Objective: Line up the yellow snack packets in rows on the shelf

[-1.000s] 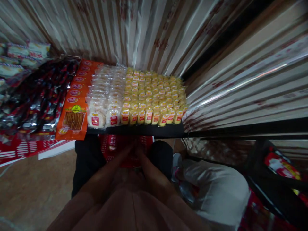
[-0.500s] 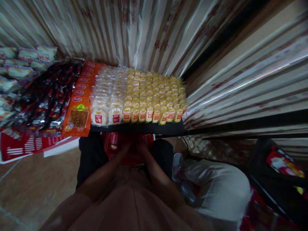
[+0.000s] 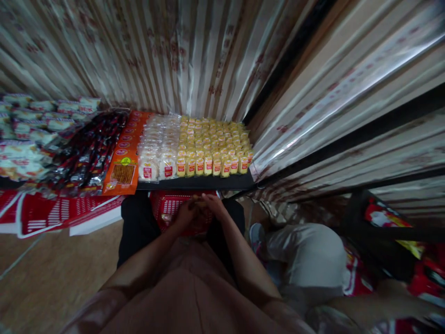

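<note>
Over a red plastic basket (image 3: 171, 202) between my knees, my left hand (image 3: 187, 211) and my right hand (image 3: 214, 205) meet, their fingers bent in towards each other. It is dim there, and whatever may be between the fingers cannot be made out. Inside the basket, left of my hands, lies a small wrapped packet (image 3: 167, 217). Just beyond, on a black shelf (image 3: 194, 183), stand rows of yellow wrapped snacks (image 3: 212, 148) and white round wrapped snacks (image 3: 156, 155). An orange printed snack bag (image 3: 121, 171) lies beside them.
Dark red-black packets (image 3: 92, 153) and white packets (image 3: 45, 116) fill the left of the shelf. More red baskets (image 3: 66, 211) sit below. At right are a co-worker's pale-trousered leg (image 3: 309, 255), a blurred forearm (image 3: 378, 306) and a black crate (image 3: 358, 213). Striped sheeting (image 3: 194, 55) hangs behind.
The view has shifted, so the shelf's goods appear lower and more of its left end shows. My hands, dark and blurred before, now show closer together above the basket. A co-worker's forearm has appeared at lower right.
</note>
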A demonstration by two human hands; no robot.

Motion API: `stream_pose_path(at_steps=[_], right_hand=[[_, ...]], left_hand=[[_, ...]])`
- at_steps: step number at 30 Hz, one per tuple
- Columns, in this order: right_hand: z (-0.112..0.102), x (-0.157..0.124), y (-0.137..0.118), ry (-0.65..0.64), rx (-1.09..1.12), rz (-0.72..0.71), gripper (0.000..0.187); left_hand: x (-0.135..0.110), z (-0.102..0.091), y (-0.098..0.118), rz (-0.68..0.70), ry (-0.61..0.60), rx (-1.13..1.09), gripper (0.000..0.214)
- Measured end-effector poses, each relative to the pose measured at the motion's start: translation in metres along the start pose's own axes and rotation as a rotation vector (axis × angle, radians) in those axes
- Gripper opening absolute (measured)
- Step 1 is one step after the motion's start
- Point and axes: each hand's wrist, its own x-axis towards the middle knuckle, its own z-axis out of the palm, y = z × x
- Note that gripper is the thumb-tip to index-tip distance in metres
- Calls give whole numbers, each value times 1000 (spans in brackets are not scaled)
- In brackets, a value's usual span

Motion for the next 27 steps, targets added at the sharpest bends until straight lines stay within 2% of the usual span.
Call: stream_pose_path(at_steps=[4,8,13,17,22,24,27], right_hand=[[-8,-12,-22,-25,259,83,55],[-13,-25,-42,-77,480,111,46],[-18,-33,-51,-80,594,45,25],[-19,-33,-50,-47,620,-38,37],[-21,-33,-49,98,607,-151,43],[-26,-33,-48,135,602,-177,44],[-38,-32,-45,147,601,-191,43]], left_hand=[[-12,-4,15,81,30,54,23],[-16,-7,23,86,15,55,22],[-15,-4,24,90,-15,-131,25],[-13,3,31,42,-17,-219,29],[-8,15,48,54,-19,-217,29],[-6,19,53,89,-8,-149,30],[0,21,63,184,-17,135,23]])
